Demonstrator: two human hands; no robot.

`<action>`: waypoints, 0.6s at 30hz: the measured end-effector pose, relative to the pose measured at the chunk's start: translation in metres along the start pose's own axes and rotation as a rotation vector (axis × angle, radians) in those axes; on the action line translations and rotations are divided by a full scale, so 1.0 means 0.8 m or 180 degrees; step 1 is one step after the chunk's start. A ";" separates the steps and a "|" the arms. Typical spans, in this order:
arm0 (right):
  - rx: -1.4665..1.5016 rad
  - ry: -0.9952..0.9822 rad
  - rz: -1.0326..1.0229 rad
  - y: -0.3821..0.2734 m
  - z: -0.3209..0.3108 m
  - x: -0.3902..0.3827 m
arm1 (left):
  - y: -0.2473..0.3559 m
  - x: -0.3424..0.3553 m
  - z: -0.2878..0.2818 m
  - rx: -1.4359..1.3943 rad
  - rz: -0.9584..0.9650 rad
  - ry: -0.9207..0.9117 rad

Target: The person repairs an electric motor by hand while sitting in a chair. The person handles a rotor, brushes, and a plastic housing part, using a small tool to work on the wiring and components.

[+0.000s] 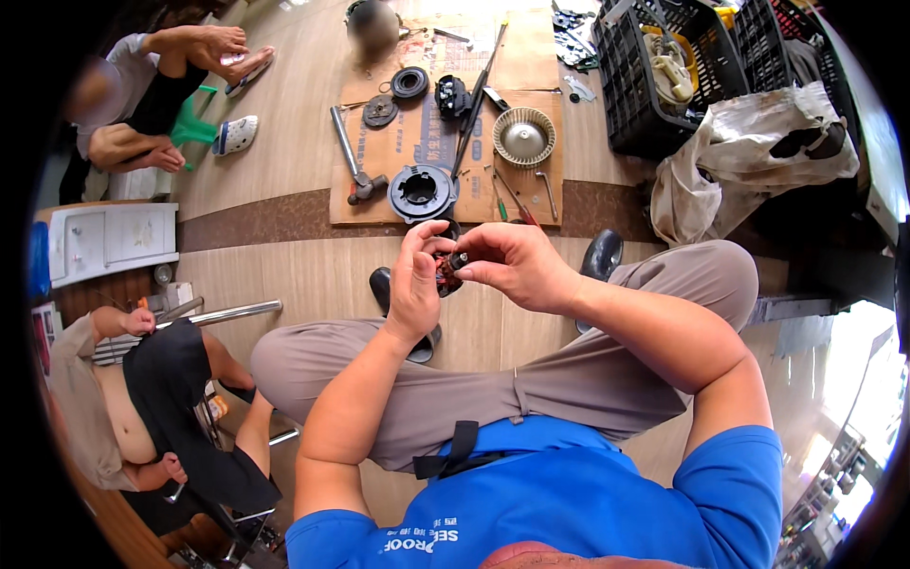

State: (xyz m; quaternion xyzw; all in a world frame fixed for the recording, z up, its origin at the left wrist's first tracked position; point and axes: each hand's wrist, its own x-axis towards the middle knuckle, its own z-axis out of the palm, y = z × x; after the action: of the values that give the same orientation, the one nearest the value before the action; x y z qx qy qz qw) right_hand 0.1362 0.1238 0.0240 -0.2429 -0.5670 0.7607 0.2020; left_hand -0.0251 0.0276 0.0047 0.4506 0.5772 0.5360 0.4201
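Note:
Between my knees, my left hand [414,289] is curled round a small electric motor part [445,276] with red and copper-coloured bits and a short metal shaft end. The thumb and fingertips of my right hand [521,262] close on the same part at its shaft side. Most of its body is hidden by my fingers. Just beyond my hands, a round grey motor housing [421,192] with a dark centre lies on a cardboard sheet [384,211]. A hammer [347,142] rests to its left, and a white fan wheel [523,137] to its right.
Screwdrivers [500,203], a dark disc [409,83] and a black part [452,97] lie on the cardboard. Black crates [645,123] stand at the far right beside a stained cloth [730,152]. Two people sit on the left, near a white cabinet [114,242].

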 end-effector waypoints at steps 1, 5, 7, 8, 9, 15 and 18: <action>-0.0273 0.0044 -0.0123 0.001 -0.001 0.000 | -0.001 0.000 0.001 0.0071 0.0064 0.0026; -0.0777 0.0141 -0.0320 -0.006 -0.001 0.001 | -0.002 0.000 0.001 0.0368 0.0153 0.0173; -0.1242 0.0183 -0.0395 -0.007 0.002 0.003 | -0.006 -0.001 -0.001 0.0355 0.0084 0.0249; -0.1250 0.0182 -0.0399 -0.002 0.002 0.004 | -0.003 0.001 0.000 0.0351 0.0092 0.0252; -0.0802 0.0234 -0.0344 0.006 0.004 0.006 | 0.001 0.002 0.000 0.0415 0.0026 0.0257; -0.0376 0.0154 0.0144 0.009 0.004 0.012 | -0.002 -0.002 -0.005 0.0116 -0.0303 0.0236; -0.0384 0.0128 0.0155 0.008 0.005 0.010 | 0.002 -0.006 -0.006 -0.0254 -0.0545 0.0082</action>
State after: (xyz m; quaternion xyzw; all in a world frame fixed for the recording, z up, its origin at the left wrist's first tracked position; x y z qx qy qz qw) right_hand 0.1271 0.1235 0.0174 -0.2836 -0.6016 0.7248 0.1798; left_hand -0.0288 0.0221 0.0071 0.3756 0.5971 0.5264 0.4746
